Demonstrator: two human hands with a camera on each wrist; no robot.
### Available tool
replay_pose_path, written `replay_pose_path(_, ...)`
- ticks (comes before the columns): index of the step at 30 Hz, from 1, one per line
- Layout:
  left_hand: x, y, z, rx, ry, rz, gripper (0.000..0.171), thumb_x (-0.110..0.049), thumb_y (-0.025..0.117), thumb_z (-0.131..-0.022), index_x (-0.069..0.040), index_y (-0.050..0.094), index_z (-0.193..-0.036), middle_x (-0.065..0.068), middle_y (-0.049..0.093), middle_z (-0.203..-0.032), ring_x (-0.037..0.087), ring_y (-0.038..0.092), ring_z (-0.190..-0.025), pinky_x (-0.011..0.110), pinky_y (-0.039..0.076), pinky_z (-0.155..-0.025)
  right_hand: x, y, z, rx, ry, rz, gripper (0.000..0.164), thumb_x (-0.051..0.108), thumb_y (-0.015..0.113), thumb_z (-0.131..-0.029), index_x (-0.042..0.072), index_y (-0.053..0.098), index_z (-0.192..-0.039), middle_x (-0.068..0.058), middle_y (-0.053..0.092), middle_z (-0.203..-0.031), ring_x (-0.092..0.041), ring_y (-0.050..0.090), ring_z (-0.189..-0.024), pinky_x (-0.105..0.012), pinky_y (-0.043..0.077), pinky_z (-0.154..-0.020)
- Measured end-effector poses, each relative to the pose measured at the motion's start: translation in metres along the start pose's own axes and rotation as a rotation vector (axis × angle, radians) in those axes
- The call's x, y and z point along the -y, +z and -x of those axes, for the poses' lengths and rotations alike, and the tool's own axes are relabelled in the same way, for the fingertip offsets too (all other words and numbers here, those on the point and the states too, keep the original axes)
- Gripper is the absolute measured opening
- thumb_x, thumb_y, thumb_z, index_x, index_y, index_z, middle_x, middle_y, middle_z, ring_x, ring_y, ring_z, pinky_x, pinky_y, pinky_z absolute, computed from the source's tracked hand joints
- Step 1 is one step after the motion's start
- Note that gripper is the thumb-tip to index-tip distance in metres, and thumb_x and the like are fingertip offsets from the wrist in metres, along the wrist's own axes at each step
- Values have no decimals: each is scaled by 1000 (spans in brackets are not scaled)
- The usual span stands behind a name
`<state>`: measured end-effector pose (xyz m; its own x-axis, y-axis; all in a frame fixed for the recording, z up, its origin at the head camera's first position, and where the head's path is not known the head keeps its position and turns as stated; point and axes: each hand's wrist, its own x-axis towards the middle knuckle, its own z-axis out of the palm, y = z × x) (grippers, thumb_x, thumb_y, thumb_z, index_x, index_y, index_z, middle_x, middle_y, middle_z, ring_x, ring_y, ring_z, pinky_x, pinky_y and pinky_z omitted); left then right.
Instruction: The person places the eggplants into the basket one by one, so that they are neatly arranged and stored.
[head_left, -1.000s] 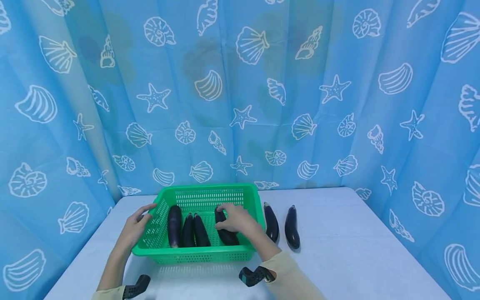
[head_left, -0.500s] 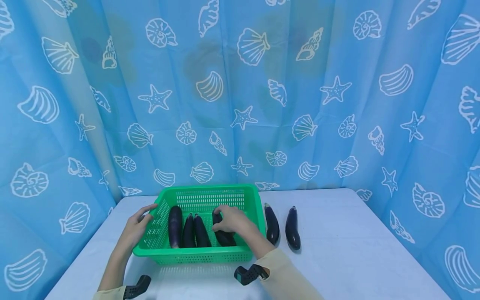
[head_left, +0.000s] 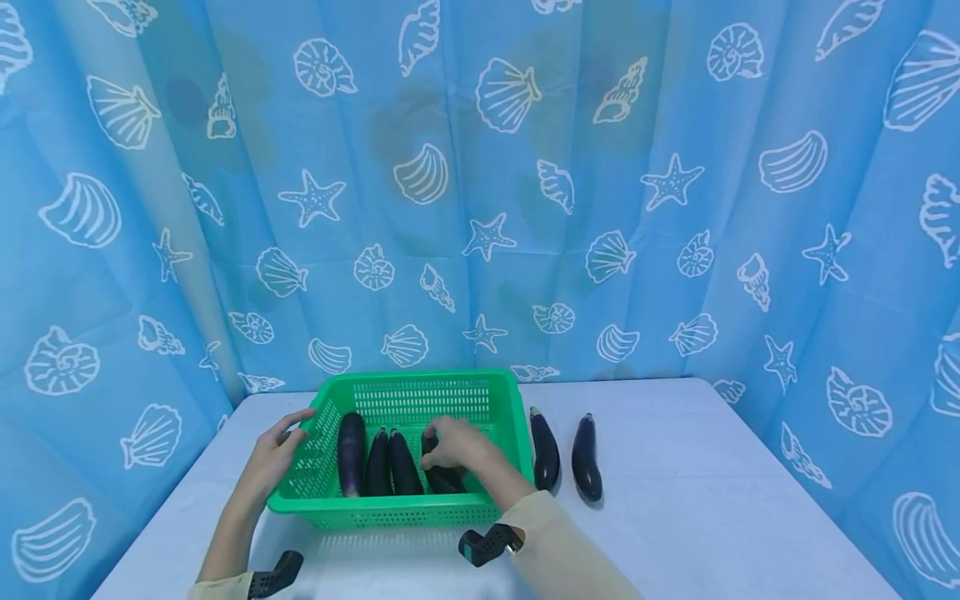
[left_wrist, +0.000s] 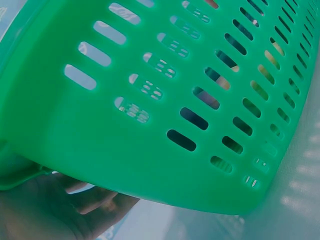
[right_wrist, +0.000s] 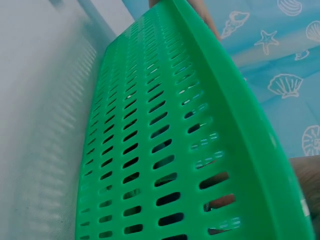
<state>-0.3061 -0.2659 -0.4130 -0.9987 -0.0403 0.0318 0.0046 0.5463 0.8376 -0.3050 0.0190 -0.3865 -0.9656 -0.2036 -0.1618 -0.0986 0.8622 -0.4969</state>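
While the left hand (head_left: 273,450) lies at the left rim of the green basket (head_left: 390,503), its fingertips touching the edge, the right hand (head_left: 453,446) reaches inside in the head view and grips a dark eggplant (head_left: 444,480) in the basket's right part, thumb and fingers set against it. Whether the left fingers curl round the rim I cannot tell from here. To the left of the gripped eggplant, also in the basket, are two slim eggplants (head_left: 406,467) close side by side, and next to them a thicker eggplant (head_left: 351,457). Two more (both slightly bent) are outside on the white desk (head_left: 720,492): one curved eggplant (head_left: 545,454) just beside the basket's right wall, the other, the outermost eggplant (head_left: 586,460), a little farther right. Both arms wear pale sleeves (head_left: 570,554) and black wrist devices (head_left: 487,546), and a blue curtain (head_left: 480,275) with white shells and starfish hangs behind the desk. In the left wrist view, the basket's slotted wall fills most of the frame, with the left hand at the lower left, its fingers partly hidden by the rim. In the right wrist view, the basket's long slotted side runs away beside the desk; the right hand's hold is hidden there.
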Motion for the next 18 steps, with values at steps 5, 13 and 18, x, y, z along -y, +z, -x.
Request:
replay_pose_path(5, 1, 0, 0, -6, 9, -3, 49, -23, 32, -103, -14, 37, -151, 29, 42, -149, 48, 39, -137, 66, 30, -110, 0, 4, -3, 18, 36, 24, 46, 32, 76, -84, 20, 63, -127, -8, 60, -131, -28, 60, -114, -44, 54, -85)
replay_pose_path(13, 1, 1, -1, -8, 15, -18, 48, -24, 31, -105, -14, 37, -151, 29, 41, -149, 49, 39, -137, 67, 31, -109, 0, 5, -4, 31, 30, 37, 47, 31, 76, -85, 19, 63, -128, -8, 60, -132, -27, 60, -114, -43, 54, -86)
replay_pose_path(18, 0, 1, -1, -10, 17, -23, 48, -25, 30, -105, -14, 37, -151, 30, 41, -149, 49, 38, -138, 67, 29, -110, 0, 3, -4, 50, 27, 45, 46, 31, 75, -86, 18, 63, -128, -8, 60, -133, -28, 59, -118, -44, 53, -89)
